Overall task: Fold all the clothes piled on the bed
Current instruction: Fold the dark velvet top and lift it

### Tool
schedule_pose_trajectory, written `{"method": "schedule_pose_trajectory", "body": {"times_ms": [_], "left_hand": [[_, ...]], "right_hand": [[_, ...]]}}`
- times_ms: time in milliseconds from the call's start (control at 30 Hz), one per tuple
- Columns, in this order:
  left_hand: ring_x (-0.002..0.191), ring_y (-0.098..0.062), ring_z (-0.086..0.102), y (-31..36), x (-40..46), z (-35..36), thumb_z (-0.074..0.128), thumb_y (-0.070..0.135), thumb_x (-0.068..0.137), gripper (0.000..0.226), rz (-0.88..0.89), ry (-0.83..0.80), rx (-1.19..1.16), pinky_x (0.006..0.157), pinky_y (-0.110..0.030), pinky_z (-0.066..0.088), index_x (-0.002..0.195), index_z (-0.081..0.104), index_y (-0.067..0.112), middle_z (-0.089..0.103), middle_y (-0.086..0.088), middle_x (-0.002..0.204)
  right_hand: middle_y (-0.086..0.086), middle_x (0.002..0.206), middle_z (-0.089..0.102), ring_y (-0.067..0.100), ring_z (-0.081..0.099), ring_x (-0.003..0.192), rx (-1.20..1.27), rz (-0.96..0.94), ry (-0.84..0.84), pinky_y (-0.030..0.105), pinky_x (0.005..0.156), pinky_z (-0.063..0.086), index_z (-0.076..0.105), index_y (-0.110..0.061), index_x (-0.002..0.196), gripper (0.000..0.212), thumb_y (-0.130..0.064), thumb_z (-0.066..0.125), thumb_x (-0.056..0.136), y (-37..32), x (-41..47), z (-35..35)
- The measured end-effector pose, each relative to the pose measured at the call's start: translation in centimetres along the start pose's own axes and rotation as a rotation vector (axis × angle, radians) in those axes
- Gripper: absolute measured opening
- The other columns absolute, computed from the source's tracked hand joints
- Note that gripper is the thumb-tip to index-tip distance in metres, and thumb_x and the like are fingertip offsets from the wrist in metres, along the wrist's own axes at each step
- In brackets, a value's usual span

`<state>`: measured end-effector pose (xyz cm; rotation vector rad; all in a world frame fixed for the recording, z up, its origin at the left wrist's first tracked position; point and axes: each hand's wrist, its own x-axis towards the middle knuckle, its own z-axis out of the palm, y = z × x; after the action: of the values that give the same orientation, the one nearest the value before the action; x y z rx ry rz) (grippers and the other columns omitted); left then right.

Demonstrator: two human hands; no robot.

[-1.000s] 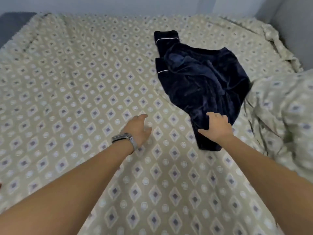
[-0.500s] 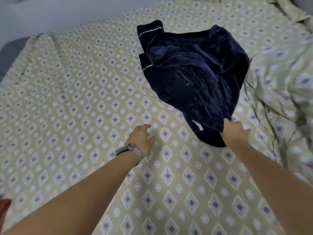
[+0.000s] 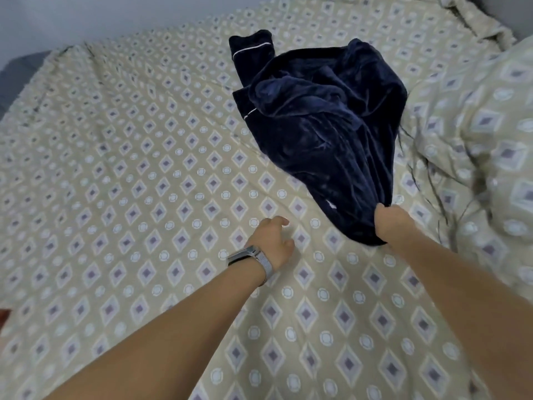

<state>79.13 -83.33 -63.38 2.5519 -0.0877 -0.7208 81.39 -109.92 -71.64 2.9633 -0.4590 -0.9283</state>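
Note:
A dark navy velvety garment [image 3: 323, 119] with thin white piping lies crumpled on the bed [image 3: 129, 168], right of centre. My right hand [image 3: 392, 226] is closed on the garment's near end, which bunches under my fingers. My left hand [image 3: 272, 241], with a grey watch at the wrist, hovers just above the bedspread to the left of the garment, fingers loosely apart and holding nothing. The cuffed ends with piping point toward the far side.
The bedspread is beige with a diamond and circle pattern. A bunched duvet [image 3: 484, 134] in the same print rises at the right edge. A grey wall runs behind the bed. A small reddish object [image 3: 4, 314] peeks in at the far left edge.
My right hand moved from lying on the garment to gripping its near end. My left hand stayed beside it over the bedspread. The view tilted and came closer.

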Motion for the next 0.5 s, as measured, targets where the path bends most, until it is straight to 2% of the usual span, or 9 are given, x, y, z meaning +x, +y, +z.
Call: {"method": "schedule_pose_trajectory", "body": {"times_ms": [100, 200, 267, 367, 433, 500], "left_hand": [[0.112, -0.021, 0.056, -0.1, -1.3, 0.8, 0.052, 0.026, 0.095, 0.047, -0.014, -0.022, -0.079, 0.088, -0.037, 0.053, 0.140, 0.040, 0.021, 0.046, -0.003, 0.136], [0.106, -0.021, 0.060, 0.8, -3.2, 0.5, 0.054, 0.039, 0.094, 0.051, -0.239, -0.009, -0.491, 0.090, -0.040, 0.054, 0.139, 0.042, 0.020, 0.056, 0.003, 0.116], [0.106, -0.020, 0.060, 1.0, -5.1, 0.2, 0.055, 0.055, 0.089, 0.057, -0.419, -0.072, -0.813, 0.086, -0.039, 0.056, 0.136, 0.045, 0.023, 0.056, 0.002, 0.116], [0.107, -0.022, 0.059, -0.3, -8.8, 0.0, 0.056, 0.070, 0.079, 0.059, -0.482, -0.193, -0.963, 0.081, -0.042, 0.056, 0.123, 0.053, 0.031, 0.057, 0.002, 0.122], [0.098, -0.023, 0.064, -2.1, -11.4, 0.1, 0.057, 0.066, 0.081, 0.054, -0.515, -0.237, -1.077, 0.071, -0.038, 0.056, 0.120, 0.057, 0.028, 0.064, -0.001, 0.111], [0.078, -0.023, 0.067, -4.2, -14.4, -0.1, 0.057, 0.049, 0.090, 0.039, -0.541, -0.288, -1.295, 0.061, -0.033, 0.054, 0.107, 0.062, 0.014, 0.069, -0.007, 0.093]], "right_hand": [[0.014, 0.112, 0.060, 0.030, 0.055, 0.090, 0.180, -0.117, -0.024, 0.033, 0.073, 0.041, 0.048, -0.009, 0.109, 0.021, -0.023, 0.051, 0.093, -1.5, -2.3, -1.7], [0.005, 0.096, 0.057, 0.027, 0.053, 0.091, 0.483, -0.224, 0.027, 0.029, 0.074, 0.036, 0.051, -0.015, 0.103, 0.013, -0.022, 0.052, 0.092, -4.8, -8.1, -3.0], [0.000, 0.088, 0.059, 0.023, 0.056, 0.089, 0.737, -0.257, 0.043, 0.028, 0.069, 0.039, 0.052, -0.020, 0.095, 0.009, -0.019, 0.055, 0.087, -6.9, -12.6, -3.4], [-0.004, 0.080, 0.062, 0.017, 0.059, 0.082, 1.009, -0.316, -0.031, 0.024, 0.062, 0.041, 0.052, -0.028, 0.079, 0.011, -0.019, 0.058, 0.082, -9.3, -19.4, -3.5], [-0.003, 0.081, 0.064, 0.016, 0.061, 0.083, 1.056, -0.379, -0.106, 0.023, 0.064, 0.044, 0.054, -0.030, 0.076, 0.015, -0.017, 0.059, 0.081, -11.0, -23.7, -2.8], [-0.003, 0.081, 0.065, 0.015, 0.063, 0.083, 1.002, -0.461, -0.159, 0.024, 0.065, 0.045, 0.055, -0.029, 0.076, 0.015, -0.016, 0.059, 0.081, -12.7, -27.7, -1.6]]}}
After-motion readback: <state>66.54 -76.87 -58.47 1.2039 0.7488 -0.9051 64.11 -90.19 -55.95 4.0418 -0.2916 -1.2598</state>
